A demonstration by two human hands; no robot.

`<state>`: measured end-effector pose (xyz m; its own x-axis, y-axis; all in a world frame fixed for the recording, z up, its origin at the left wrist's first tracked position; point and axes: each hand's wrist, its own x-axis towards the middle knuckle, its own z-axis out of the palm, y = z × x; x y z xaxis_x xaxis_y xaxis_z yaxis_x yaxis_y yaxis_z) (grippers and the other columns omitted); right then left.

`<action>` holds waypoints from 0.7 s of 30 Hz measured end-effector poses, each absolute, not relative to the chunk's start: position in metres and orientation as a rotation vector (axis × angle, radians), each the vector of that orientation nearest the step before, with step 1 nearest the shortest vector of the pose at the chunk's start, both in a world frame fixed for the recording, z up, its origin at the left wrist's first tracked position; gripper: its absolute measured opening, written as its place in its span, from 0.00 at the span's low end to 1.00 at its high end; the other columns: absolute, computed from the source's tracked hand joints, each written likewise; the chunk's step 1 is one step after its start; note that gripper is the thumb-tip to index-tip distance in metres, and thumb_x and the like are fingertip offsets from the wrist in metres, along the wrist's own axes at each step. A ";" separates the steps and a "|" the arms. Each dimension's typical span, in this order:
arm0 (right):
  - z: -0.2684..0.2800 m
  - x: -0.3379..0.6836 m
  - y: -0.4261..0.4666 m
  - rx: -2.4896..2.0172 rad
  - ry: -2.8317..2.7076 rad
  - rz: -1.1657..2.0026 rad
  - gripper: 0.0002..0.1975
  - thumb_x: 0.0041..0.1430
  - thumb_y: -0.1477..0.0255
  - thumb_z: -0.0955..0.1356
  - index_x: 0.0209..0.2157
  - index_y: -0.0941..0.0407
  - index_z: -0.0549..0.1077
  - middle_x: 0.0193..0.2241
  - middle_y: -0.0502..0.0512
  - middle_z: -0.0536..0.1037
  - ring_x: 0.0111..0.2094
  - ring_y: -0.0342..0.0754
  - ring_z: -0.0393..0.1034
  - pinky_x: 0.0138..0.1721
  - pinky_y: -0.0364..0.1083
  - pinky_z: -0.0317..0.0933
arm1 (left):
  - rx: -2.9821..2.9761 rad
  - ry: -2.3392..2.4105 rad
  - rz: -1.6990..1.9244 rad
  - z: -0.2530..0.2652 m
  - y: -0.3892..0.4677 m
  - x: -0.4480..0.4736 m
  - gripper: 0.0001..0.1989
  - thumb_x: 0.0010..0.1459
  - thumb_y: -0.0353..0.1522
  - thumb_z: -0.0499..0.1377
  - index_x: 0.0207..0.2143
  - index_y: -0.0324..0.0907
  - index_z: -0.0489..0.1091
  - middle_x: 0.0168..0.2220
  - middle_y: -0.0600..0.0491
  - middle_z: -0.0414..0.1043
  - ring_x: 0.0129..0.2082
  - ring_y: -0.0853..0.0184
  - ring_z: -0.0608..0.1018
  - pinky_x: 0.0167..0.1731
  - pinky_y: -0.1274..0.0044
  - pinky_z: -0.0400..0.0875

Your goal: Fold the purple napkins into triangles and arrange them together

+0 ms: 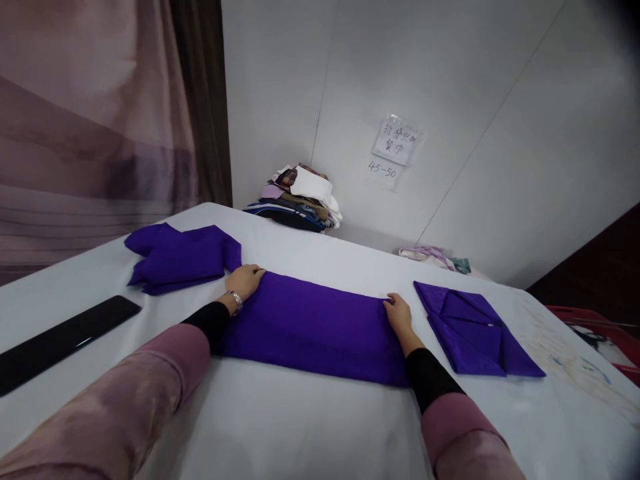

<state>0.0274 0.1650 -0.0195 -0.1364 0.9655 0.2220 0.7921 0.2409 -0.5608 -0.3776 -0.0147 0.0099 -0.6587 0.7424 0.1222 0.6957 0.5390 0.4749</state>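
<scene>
A purple cloth napkin (320, 330), folded into a long flat rectangle, lies across the middle of the white table. At its far left corner my left hand (245, 281) pinches the edge, fingers closed. My right hand (399, 315) grips the far right corner between thumb and fingers. Just left of my left hand sits a loosely bunched purple cloth (180, 260). To the right of my right hand another purple napkin (470, 327) lies flat, with folded layers showing on top.
The white table (310, 427) reaches toward a pale wall. A long black flat object (65, 340) rests at the left. Several folded fabrics (300, 197) are piled at the far edge, with more cloths (433, 257) farther right. A red basket (595, 333) stands beyond the right edge.
</scene>
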 end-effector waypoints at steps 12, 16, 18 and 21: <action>-0.017 0.036 0.163 -1.500 -2.018 0.283 0.22 0.52 0.67 0.62 0.47 0.62 0.69 0.44 0.66 0.71 0.45 0.56 0.65 0.47 0.52 0.58 | 1.127 2.654 0.940 0.016 -0.018 -0.396 0.18 0.58 0.40 0.48 0.39 0.39 0.71 0.37 0.46 0.76 0.35 0.64 0.77 0.32 0.77 0.69; -0.017 0.031 0.138 -1.124 -2.112 0.288 0.19 0.54 0.66 0.62 0.46 0.60 0.70 0.48 0.64 0.69 0.52 0.56 0.60 0.54 0.56 0.54 | 1.234 2.600 0.997 0.028 -0.050 -0.382 0.17 0.58 0.38 0.47 0.41 0.40 0.71 0.39 0.47 0.76 0.36 0.63 0.76 0.35 0.75 0.70; -0.015 0.018 0.105 -0.940 -2.224 0.357 0.18 0.56 0.65 0.62 0.46 0.58 0.70 0.50 0.62 0.68 0.53 0.55 0.60 0.54 0.57 0.53 | 1.377 2.518 0.993 0.031 -0.069 -0.354 0.16 0.56 0.39 0.51 0.40 0.42 0.72 0.40 0.49 0.76 0.40 0.62 0.76 0.41 0.73 0.69; -0.009 -0.009 0.040 -0.731 -2.442 0.429 0.20 0.59 0.63 0.62 0.51 0.55 0.67 0.56 0.60 0.63 0.58 0.55 0.54 0.56 0.59 0.50 | 1.837 2.219 0.904 0.029 -0.092 -0.294 0.17 0.55 0.42 0.54 0.44 0.45 0.70 0.49 0.50 0.71 0.50 0.61 0.70 0.52 0.70 0.62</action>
